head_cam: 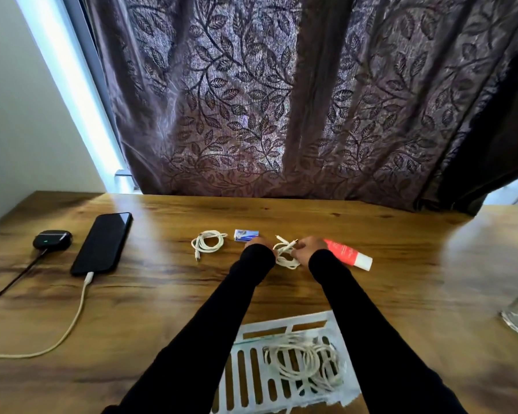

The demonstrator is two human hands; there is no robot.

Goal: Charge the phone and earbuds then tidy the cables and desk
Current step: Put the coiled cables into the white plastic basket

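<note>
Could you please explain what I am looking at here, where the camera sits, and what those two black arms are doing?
There is no machine here: the arms belong to a person in black sleeves, and the single picture comes from a wide-angle camera worn on their head, looking forward and down at a wooden desk in front of a leaf-patterned curtain.

The left hand and right hand together hold a white cable, apparently coiling it.

On the desk's left, a black phone has a pale charging cable plugged in, and a black earbuds case with a small green light has a dark cable attached. Near the hands lie a coiled white cable, a small blue-and-white box and a red-and-white tube. Closest to the camera, a white slotted basket holds more white cables.
</note>
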